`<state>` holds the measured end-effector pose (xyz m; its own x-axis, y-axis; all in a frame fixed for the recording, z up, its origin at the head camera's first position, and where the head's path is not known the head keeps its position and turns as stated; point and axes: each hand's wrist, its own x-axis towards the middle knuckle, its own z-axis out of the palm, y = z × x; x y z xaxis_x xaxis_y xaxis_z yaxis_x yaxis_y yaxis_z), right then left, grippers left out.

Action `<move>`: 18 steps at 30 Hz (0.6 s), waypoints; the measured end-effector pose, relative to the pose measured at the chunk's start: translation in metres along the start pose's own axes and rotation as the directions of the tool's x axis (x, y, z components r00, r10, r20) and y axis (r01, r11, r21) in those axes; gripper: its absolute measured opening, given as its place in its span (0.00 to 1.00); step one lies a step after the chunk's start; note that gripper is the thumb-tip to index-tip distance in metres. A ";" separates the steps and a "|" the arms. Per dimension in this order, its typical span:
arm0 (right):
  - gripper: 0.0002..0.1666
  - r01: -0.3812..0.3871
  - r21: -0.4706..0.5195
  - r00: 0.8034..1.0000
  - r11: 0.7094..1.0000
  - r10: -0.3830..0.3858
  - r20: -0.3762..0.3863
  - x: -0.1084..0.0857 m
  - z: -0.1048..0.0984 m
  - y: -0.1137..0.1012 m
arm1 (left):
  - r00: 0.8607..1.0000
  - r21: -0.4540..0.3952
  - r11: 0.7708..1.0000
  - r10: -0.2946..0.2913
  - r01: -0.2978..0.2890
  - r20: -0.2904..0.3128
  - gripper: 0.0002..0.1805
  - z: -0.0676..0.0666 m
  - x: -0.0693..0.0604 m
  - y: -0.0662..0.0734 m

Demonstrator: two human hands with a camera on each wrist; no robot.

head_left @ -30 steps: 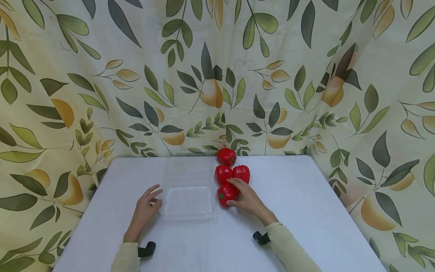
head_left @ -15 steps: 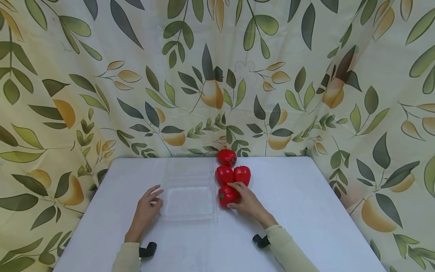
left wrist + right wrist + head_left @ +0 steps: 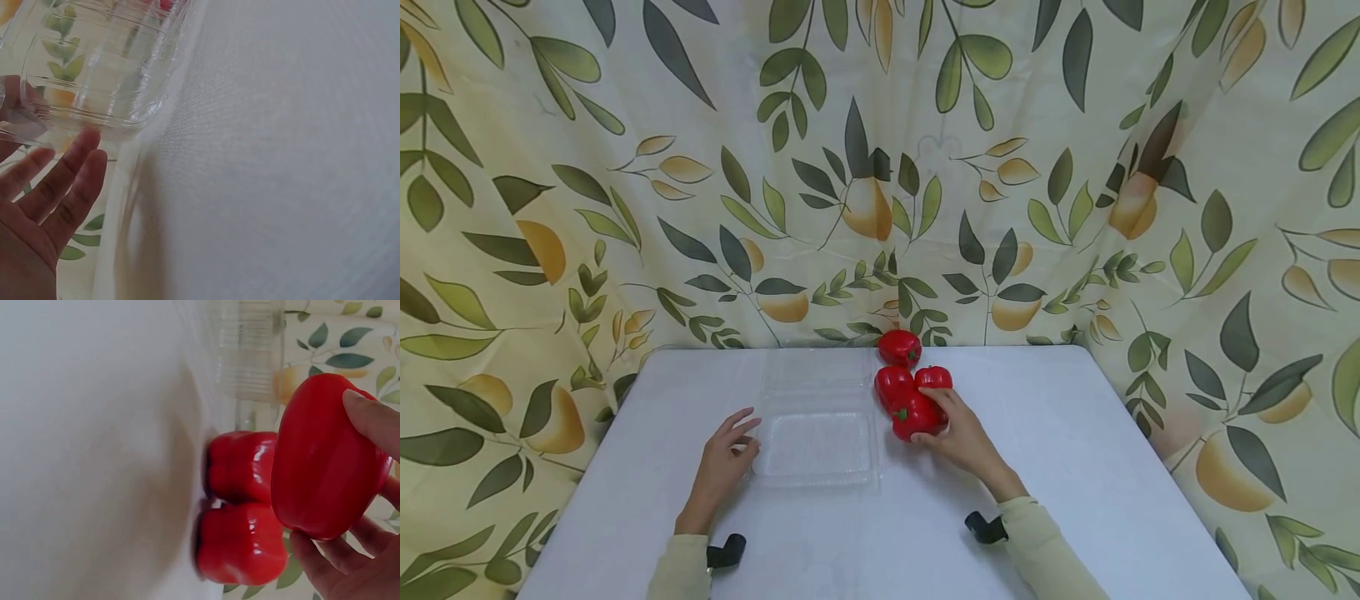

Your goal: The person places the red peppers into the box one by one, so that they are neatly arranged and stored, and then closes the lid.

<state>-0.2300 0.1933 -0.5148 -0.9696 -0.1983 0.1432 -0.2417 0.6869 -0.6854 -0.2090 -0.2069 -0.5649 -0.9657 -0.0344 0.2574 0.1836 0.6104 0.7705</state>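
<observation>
My right hand grips a glossy red bell pepper with a green stem, thumb on one side and fingers on the other. The right wrist view shows this bell pepper raised off the table. Behind it stand two more red peppers side by side, and another pepper lies at the table's back edge. To the left is a clear plastic clamshell container, its lid folded back. At its left edge, my left hand pinches the rim between thumb and finger, other fingers extended.
A white-covered table carries everything. A curtain printed with leaves and fruit hangs behind and at both sides. Black wrist cameras sit below both hands.
My right hand has lifted the nearest bell pepper and moved it slightly to the right, so it now partly covers the peppers behind. The left hand and container have stayed in place.
</observation>
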 end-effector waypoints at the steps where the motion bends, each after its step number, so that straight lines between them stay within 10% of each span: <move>1: 0.50 0.009 0.002 1.000 1.000 -0.009 -0.005 0.000 -0.002 -0.001 | 1.000 0.001 1.000 -0.002 0.002 0.000 0.20 0.000 0.000 0.000; 18: 0.49 0.106 0.052 0.993 0.993 -0.103 -0.058 0.000 -0.005 -0.037 | 1.000 0.004 1.000 0.005 -0.005 -0.009 0.20 0.001 0.000 -0.001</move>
<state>-0.2214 0.1713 -0.4852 -0.9401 -0.2272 0.2543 -0.3410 0.6246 -0.7026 -0.2089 -0.2066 -0.5661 -0.9629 -0.0385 0.2670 0.1882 0.6134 0.7670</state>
